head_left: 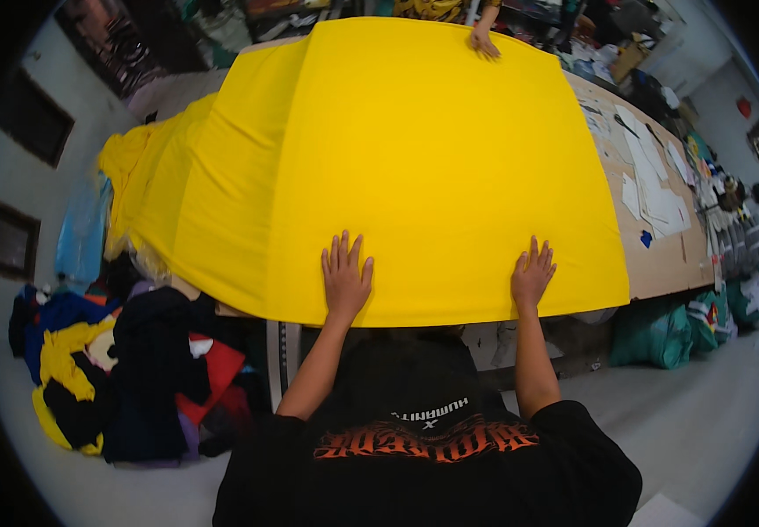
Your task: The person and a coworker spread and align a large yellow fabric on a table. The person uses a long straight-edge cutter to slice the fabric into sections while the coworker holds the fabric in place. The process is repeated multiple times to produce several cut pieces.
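Note:
A wide sheet of yellow fabric [450, 149] lies spread over the table, mostly smooth, with a fold line left of its middle and looser, rumpled cloth toward the far left. My left hand [346, 279] rests flat on it near the front edge, fingers stretched out. To its right, my right hand [532, 274] also lies flat on the cloth, palm down and fingers pointing away from me. Neither hand grips anything. At the far edge, another person's hand [484, 44] touches the same fabric.
Bare tabletop [669, 263] shows at the right, bearing white paper patterns [652, 176], scissors [626, 124] and a small blue scrap [646, 238]. A heap of coloured cloth [147, 378] sits on the floor at left. Green sacks [661, 337] stand under the table's right end.

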A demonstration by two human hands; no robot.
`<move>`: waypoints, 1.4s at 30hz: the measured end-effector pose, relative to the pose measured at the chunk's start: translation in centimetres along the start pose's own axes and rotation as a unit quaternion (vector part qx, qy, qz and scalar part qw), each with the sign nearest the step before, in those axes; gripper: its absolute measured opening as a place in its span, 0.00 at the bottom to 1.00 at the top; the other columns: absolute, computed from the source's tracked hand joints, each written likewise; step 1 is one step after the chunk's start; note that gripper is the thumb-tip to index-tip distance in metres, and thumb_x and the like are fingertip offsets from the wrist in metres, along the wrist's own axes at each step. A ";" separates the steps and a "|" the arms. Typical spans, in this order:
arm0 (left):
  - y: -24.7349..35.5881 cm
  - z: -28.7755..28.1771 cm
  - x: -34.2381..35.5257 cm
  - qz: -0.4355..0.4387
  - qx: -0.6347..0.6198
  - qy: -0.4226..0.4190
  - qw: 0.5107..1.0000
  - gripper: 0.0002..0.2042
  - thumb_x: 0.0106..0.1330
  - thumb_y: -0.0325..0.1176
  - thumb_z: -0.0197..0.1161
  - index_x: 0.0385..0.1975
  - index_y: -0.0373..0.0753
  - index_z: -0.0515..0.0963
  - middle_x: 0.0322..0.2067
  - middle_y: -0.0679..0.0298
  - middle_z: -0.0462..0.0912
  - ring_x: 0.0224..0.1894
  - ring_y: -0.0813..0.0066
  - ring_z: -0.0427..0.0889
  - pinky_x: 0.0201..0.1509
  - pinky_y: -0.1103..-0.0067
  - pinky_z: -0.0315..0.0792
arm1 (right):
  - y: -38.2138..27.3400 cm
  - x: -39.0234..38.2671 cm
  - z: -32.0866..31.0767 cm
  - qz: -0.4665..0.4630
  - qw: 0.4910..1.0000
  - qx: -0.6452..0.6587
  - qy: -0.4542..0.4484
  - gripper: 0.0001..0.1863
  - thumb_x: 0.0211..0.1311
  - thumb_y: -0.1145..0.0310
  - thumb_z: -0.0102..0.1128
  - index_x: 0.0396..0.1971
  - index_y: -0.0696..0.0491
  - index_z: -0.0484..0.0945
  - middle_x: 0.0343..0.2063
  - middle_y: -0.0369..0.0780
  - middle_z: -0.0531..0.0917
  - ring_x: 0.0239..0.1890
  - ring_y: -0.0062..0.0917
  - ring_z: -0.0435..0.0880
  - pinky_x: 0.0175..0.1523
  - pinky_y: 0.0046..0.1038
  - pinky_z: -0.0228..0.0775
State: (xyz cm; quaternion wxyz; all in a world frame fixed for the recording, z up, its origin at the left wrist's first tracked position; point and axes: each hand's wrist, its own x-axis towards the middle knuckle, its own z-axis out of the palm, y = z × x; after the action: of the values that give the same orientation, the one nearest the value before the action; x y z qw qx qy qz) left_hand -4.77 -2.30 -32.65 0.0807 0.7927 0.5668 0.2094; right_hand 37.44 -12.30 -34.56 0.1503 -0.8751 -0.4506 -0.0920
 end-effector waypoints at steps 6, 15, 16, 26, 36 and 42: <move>-0.4 0.4 -0.4 -0.002 -0.010 0.011 1.000 0.27 0.80 0.49 0.52 0.75 0.47 0.67 0.79 0.55 0.60 0.82 0.54 0.54 0.84 0.53 0.44 | -0.2 0.0 -0.1 -0.004 1.000 -0.010 -0.010 0.29 0.82 0.56 0.43 0.78 0.42 0.63 0.80 0.48 0.58 0.82 0.44 0.52 0.83 0.54 0.38; 0.1 0.5 -0.4 -0.010 0.002 0.017 1.000 0.27 0.80 0.49 0.52 0.75 0.47 0.68 0.78 0.55 0.62 0.81 0.54 0.56 0.84 0.54 0.45 | 0.3 0.0 0.0 -0.005 1.000 -0.007 -0.020 0.29 0.82 0.56 0.43 0.79 0.43 0.62 0.80 0.49 0.57 0.82 0.46 0.51 0.82 0.56 0.37; 0.1 0.5 -0.2 -0.006 0.003 0.031 1.000 0.26 0.80 0.48 0.53 0.74 0.46 0.69 0.77 0.54 0.63 0.81 0.53 0.57 0.84 0.54 0.46 | 0.3 0.1 0.0 -0.005 1.000 -0.004 -0.020 0.29 0.82 0.56 0.43 0.79 0.43 0.62 0.80 0.49 0.57 0.82 0.47 0.51 0.82 0.57 0.37; 0.3 0.1 -0.6 -0.038 -0.037 0.043 0.998 0.24 0.81 0.44 0.53 0.74 0.45 0.69 0.77 0.53 0.64 0.81 0.54 0.58 0.84 0.56 0.49 | 0.7 0.0 0.1 -0.026 0.999 -0.002 -0.022 0.29 0.82 0.57 0.44 0.78 0.44 0.62 0.80 0.51 0.56 0.82 0.48 0.50 0.82 0.57 0.38; -0.2 -6.5 -0.8 -0.320 -0.231 0.369 0.841 0.31 0.86 0.49 0.41 0.78 0.32 0.57 0.78 0.41 0.59 0.80 0.44 0.57 0.82 0.61 0.55 | 0.9 0.1 -0.1 -0.030 0.999 -0.007 -0.033 0.30 0.81 0.59 0.44 0.79 0.47 0.61 0.80 0.52 0.55 0.83 0.48 0.50 0.82 0.57 0.36; -0.4 -6.9 -4.6 -0.462 -0.291 0.445 0.710 0.38 0.85 0.58 0.36 0.80 0.29 0.50 0.77 0.34 0.55 0.80 0.42 0.57 0.81 0.63 0.56 | 1.0 0.2 -0.1 -0.041 0.998 -0.009 -0.039 0.31 0.80 0.59 0.44 0.79 0.47 0.60 0.80 0.52 0.53 0.83 0.49 0.49 0.82 0.57 0.36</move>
State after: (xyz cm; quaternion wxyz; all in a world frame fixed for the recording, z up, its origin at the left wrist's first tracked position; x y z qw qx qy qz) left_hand -9.27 -7.14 -27.73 0.1324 0.1846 0.7435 0.6290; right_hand 38.36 -12.69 -34.57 0.1207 -0.8604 -0.4904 -0.0683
